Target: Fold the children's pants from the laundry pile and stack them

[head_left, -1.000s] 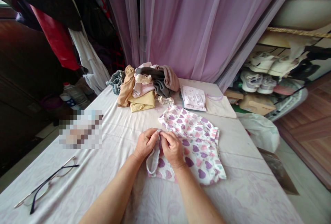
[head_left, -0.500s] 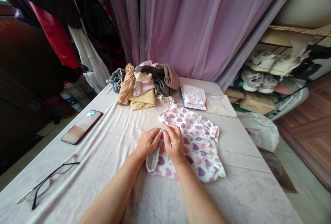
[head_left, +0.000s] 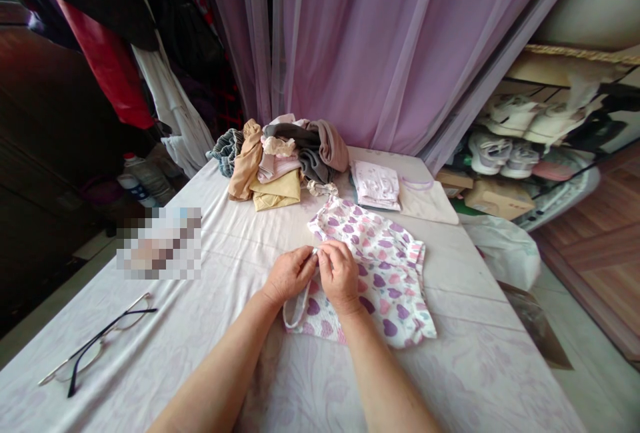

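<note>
Two-handed pinch | left hand (head_left: 289, 276), right hand (head_left: 340, 275): narrow, both holding white elastic band (head_left: 296, 311) of purple-heart cotton garment (head_left: 385, 286) | garment flat on lilac-sheeted surface (head_left: 480, 366) | mixed clothes pile (head_left: 280, 159) behind garment

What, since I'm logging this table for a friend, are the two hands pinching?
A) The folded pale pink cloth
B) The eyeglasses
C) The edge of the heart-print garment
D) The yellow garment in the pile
C: the left hand and right hand meet at the white-trimmed edge of the heart-print garment.
</note>
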Tool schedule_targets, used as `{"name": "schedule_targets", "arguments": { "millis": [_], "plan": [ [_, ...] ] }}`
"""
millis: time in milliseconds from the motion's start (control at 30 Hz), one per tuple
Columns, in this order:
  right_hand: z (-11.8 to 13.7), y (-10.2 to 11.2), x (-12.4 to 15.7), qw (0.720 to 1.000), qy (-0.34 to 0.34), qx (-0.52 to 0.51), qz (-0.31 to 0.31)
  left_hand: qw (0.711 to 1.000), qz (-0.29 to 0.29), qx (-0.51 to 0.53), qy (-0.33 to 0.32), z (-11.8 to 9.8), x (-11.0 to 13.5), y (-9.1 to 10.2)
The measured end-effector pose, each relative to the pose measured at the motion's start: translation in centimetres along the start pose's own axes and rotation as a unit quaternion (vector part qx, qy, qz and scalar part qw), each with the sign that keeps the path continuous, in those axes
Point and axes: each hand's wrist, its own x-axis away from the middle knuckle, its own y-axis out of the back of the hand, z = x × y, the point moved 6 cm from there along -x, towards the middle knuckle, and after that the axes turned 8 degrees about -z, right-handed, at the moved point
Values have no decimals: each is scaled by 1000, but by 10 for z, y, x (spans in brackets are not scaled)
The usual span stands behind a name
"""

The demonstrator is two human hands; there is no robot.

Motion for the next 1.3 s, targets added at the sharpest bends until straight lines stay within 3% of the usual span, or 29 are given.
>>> {"name": "schedule_targets", "arguments": {
  "millis": [167,300,500,600,667,767,833,967,1133,1300],
  "plan": [
    [-7,2,-1,998,-41,-11,-45,995,34,77,62,-1,-2,4],
    [-14,1,0,996,-57,-33,-56,989,86,65,97,5,-4,10],
    [-28,0,7,991,-119,-8,-68,983,157,27,87,7,-1,27],
    [-28,-3,7,992,-116,-25,-43,976,190,70,83,3,0,28],
    [-27,-3,6,992,-114,-43,-31,978,147,124,80,1,-5,30],
    [-24,-4,3,991,-113,-68,-9,982,20,176,70,3,-12,33],
    [-22,-6,2,991,-111,-80,15,979,-32,193,65,6,-14,28],
    [-20,-9,2,986,-123,-98,52,972,-27,225,66,10,-12,14],
    [-24,-14,6,972,-167,-149,71,959,2,275,66,8,-11,12],
    [-29,-9,6,972,-180,-148,13,952,-1,295,82,6,-12,12]
  ]
}}
